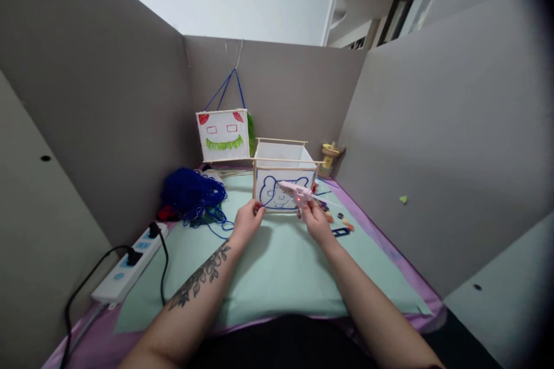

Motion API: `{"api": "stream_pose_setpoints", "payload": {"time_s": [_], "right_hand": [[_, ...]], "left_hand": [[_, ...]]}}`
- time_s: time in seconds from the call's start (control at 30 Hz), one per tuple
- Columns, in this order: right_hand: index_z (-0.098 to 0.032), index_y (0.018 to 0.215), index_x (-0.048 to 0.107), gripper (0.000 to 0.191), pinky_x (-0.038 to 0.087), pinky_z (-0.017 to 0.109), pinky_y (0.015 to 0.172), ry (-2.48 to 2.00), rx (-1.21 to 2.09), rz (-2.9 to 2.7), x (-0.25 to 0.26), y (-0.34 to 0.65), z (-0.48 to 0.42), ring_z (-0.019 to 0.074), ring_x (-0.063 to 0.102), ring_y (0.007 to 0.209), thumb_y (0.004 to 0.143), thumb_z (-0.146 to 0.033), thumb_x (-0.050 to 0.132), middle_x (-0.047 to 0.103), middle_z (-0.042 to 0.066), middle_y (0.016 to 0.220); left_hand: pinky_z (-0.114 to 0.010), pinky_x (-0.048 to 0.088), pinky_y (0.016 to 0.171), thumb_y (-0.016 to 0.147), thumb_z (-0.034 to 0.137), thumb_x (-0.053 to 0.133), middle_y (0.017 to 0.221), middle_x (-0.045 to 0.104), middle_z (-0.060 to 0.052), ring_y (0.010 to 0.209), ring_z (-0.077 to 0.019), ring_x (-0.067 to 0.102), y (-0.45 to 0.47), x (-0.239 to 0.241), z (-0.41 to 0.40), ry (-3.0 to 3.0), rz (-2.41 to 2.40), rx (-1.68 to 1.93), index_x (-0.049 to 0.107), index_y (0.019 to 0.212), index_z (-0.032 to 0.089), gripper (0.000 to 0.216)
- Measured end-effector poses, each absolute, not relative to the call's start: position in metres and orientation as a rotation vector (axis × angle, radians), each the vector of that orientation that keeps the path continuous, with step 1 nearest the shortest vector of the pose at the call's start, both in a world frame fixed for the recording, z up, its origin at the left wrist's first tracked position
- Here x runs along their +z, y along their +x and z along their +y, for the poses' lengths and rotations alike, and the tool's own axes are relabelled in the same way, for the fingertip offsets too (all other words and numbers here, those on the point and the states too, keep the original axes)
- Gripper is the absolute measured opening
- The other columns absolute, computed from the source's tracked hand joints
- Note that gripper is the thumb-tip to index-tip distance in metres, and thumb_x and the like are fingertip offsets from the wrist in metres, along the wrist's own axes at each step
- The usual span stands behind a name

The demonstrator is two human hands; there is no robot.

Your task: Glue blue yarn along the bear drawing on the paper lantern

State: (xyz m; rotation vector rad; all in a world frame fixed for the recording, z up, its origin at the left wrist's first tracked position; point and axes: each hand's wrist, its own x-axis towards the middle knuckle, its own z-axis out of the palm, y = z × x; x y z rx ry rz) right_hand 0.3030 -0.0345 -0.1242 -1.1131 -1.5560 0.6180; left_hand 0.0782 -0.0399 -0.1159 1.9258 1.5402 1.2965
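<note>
A white box [259, 179] framed with thin wooden sticks stands on the table in front of me, its top uncovered. On its front panel, blue yarn [265, 185] traces a bear-like face with round ears. My right hand [315, 222] is closed around a pink hot glue gun [298, 191], with a small red light lit on it and a pale glue stick [326, 202] poking out behind. The gun's nozzle points left, in front of the panel. By the panel's lower left corner, my left hand [250, 219] pinches the blue yarn; its fingertips are partly hidden.
A heap of blue yarn [190, 193] lies at left, behind a power strip [130, 262] with black plugs. A white lantern [224, 135] with a drawn face hangs at the back. Small pieces and a dark blue cutter [340, 232] lie at right. Grey partitions [277, 86] surround the table.
</note>
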Motion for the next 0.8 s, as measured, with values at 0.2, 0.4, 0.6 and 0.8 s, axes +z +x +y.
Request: {"api": "stream_pose_setpoints", "payload": {"time_s": [0.2, 0.4, 0.6, 0.8], "right_hand": [[-0.016, 0.121, 0.055, 0.051, 0.050, 0.029, 0.066, -1.148, 0.599, -1.565, -0.1214, 0.3013, -0.0346, 0.0177, 0.061, 0.069, 0.090, -0.053, 0.041, 0.066, 0.006, 0.086], [-0.016, 0.121, 0.055, 0.051, 0.050, 0.030, 0.069, -1.169, 0.578, -1.562, -0.1166, 0.2968, -0.0339, 0.0179, 0.062, 0.068, 0.089, -0.054, 0.042, 0.067, 0.007, 0.086], [-0.016, 0.120, 0.055, 0.052, 0.050, 0.031, 0.070, -1.112, 0.619, -1.538, -0.1248, 0.3027, -0.0344, 0.0182, 0.061, 0.070, 0.090, -0.056, 0.040, 0.066, 0.007, 0.086], [-0.016, 0.119, 0.056, 0.054, 0.049, 0.030, 0.068, -1.138, 0.636, -1.549, -0.1212, 0.3018, -0.0378, 0.0189, 0.061, 0.071, 0.088, -0.058, 0.042, 0.066, 0.007, 0.087]], "left_hand": [[-0.025, 0.043, 0.066, 0.084, 0.030, 0.054, 0.079, 0.068, -0.002, 0.070, -0.0158, 0.061, 0.0784, -0.1146, -0.0410, 1.942, 1.547, 1.291, 0.061, 0.084, 0.019, 0.013], [-0.025, 0.043, 0.065, 0.084, 0.030, 0.054, 0.079, 0.069, -0.003, 0.070, -0.0158, 0.061, 0.0789, -0.1133, -0.0424, 1.963, 1.557, 1.267, 0.062, 0.084, 0.019, 0.013], [-0.024, 0.043, 0.065, 0.084, 0.030, 0.054, 0.079, 0.069, -0.002, 0.070, -0.0152, 0.062, 0.0790, -0.1150, -0.0418, 1.976, 1.537, 1.278, 0.062, 0.085, 0.020, 0.013], [-0.025, 0.044, 0.065, 0.084, 0.030, 0.054, 0.078, 0.069, -0.002, 0.069, -0.0153, 0.061, 0.0798, -0.1136, -0.0433, 1.967, 1.533, 1.257, 0.062, 0.085, 0.019, 0.014]]}}
